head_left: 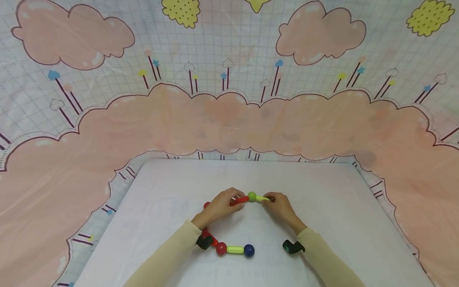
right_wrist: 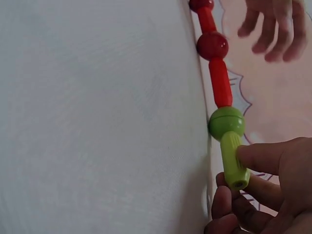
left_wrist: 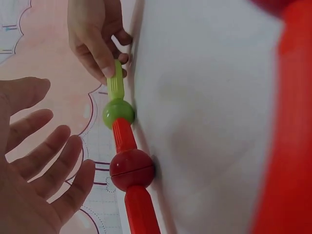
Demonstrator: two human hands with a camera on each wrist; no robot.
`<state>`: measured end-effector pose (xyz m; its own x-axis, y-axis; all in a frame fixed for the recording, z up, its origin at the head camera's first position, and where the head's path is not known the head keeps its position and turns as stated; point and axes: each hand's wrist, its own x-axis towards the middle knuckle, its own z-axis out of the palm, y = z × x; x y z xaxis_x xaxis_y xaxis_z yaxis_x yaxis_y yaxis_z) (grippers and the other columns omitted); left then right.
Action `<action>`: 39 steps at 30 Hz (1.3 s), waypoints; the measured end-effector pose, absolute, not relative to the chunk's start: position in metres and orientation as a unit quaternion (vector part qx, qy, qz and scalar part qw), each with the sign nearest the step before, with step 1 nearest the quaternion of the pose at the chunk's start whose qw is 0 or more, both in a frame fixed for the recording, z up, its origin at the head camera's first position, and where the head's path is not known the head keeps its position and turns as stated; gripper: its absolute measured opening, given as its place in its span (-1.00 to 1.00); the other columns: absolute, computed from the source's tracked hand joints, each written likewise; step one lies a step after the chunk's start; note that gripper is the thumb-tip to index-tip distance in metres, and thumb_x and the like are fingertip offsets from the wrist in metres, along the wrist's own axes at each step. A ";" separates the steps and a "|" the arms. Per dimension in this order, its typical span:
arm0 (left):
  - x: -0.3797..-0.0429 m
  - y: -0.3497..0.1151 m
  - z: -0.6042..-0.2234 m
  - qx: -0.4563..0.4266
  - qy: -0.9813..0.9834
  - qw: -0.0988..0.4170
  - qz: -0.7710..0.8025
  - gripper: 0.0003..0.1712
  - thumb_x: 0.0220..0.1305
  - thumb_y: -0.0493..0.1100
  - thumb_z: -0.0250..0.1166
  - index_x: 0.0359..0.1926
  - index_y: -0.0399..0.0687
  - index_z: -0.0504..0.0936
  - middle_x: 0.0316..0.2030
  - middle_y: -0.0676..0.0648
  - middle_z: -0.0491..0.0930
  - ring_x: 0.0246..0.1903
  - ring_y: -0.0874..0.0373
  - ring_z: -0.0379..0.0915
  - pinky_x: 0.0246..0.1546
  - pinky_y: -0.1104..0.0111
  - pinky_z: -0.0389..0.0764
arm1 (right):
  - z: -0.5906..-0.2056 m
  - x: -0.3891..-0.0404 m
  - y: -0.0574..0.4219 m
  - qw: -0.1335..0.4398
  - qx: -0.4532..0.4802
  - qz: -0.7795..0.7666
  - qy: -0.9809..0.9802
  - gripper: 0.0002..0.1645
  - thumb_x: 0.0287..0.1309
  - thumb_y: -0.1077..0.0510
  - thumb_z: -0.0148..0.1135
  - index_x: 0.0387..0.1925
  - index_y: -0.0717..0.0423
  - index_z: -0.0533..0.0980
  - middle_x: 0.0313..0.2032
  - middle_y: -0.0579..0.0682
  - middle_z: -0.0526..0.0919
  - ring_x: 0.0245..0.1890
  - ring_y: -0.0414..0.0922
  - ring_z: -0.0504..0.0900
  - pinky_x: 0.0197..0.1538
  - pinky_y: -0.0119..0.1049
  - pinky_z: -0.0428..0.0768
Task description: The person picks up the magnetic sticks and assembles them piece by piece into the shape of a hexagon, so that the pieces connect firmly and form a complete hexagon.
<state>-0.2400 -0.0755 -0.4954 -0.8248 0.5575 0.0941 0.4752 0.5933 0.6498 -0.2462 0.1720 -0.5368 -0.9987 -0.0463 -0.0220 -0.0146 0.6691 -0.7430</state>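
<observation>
A chain of rods and balls curves over the white table. My right hand [head_left: 282,206] pinches the free yellow-green rod [right_wrist: 230,155] at its end, thumb on one side and fingers on the other. That rod joins a green ball [right_wrist: 227,123], followed by a red rod [right_wrist: 221,83] and a dark red ball [right_wrist: 213,47]. My left hand [left_wrist: 46,165] is beside this stretch of chain, its fingers spread and apart from the pieces in the left wrist view. From the head, the left hand and sleeve hide part of the chain.
Nearer me, the chain runs through a red ball [head_left: 221,248] and a yellow-green rod [head_left: 235,250] to a dark blue ball [head_left: 249,250]. The white tabletop [head_left: 172,175] has a cloud-patterned cloth [head_left: 229,123] behind and around it.
</observation>
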 end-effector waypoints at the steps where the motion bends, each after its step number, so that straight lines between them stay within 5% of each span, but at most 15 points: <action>1: -0.235 -0.078 -0.495 0.292 0.888 0.072 0.347 -0.58 0.31 -0.03 0.31 0.14 -0.05 0.56 0.03 -0.08 0.61 -0.03 0.08 0.53 0.02 0.25 0.58 | -0.537 -0.246 0.173 0.020 -0.016 -0.403 0.915 -0.74 0.15 0.20 0.33 -0.11 0.21 0.66 -0.21 0.10 0.73 -0.26 -0.09 0.62 -0.16 -0.19 0.58; 8: -0.201 -0.089 -0.500 0.319 0.879 0.170 0.312 -0.57 0.24 0.06 0.37 0.10 0.09 0.60 -0.19 0.12 0.63 -0.23 0.35 0.48 -0.20 0.51 0.54 | -0.540 -0.248 0.173 0.025 -0.008 -0.398 0.917 -0.74 0.15 0.16 0.35 -0.12 0.17 0.67 -0.23 0.05 0.73 -0.26 -0.11 0.61 -0.15 -0.20 0.57; 16: -0.180 -0.094 -0.509 0.363 0.861 0.239 0.264 -0.56 0.12 0.05 0.47 0.04 0.21 0.61 -0.35 0.26 0.55 -0.36 0.39 0.42 -0.26 0.56 0.46 | -0.540 -0.250 0.174 0.030 0.000 -0.393 0.919 -0.71 0.16 0.14 0.35 -0.09 0.18 0.66 -0.17 0.07 0.73 -0.23 -0.09 0.61 -0.11 -0.16 0.58; 30: -0.175 -0.088 -0.523 0.350 0.882 0.193 0.249 -0.68 0.21 -0.03 0.40 -0.01 0.29 0.61 -0.28 0.29 0.61 -0.29 0.43 0.42 -0.13 0.46 0.50 | -0.535 -0.246 0.174 0.039 -0.007 -0.383 0.923 -0.77 0.14 0.09 0.37 -0.21 0.12 0.70 -0.31 -0.01 0.73 -0.28 -0.12 0.62 -0.26 -0.29 0.56; 39: -0.179 -0.080 -0.531 0.339 0.889 0.161 0.263 -0.71 0.21 -0.05 0.39 -0.03 0.25 0.62 -0.32 0.29 0.61 -0.31 0.44 0.42 -0.13 0.47 0.49 | -0.526 -0.243 0.166 0.153 -0.016 -0.364 0.919 -0.72 0.10 0.02 0.40 -0.22 0.11 0.71 -0.31 -0.06 0.71 -0.32 -0.17 0.54 -0.26 -0.31 0.51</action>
<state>-0.1791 -0.0798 -0.5307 -0.7176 0.6880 -0.1085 0.5186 0.6318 0.5761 -0.2429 0.1664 -0.5261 -0.9527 -0.1403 -0.2695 0.0826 0.7342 -0.6739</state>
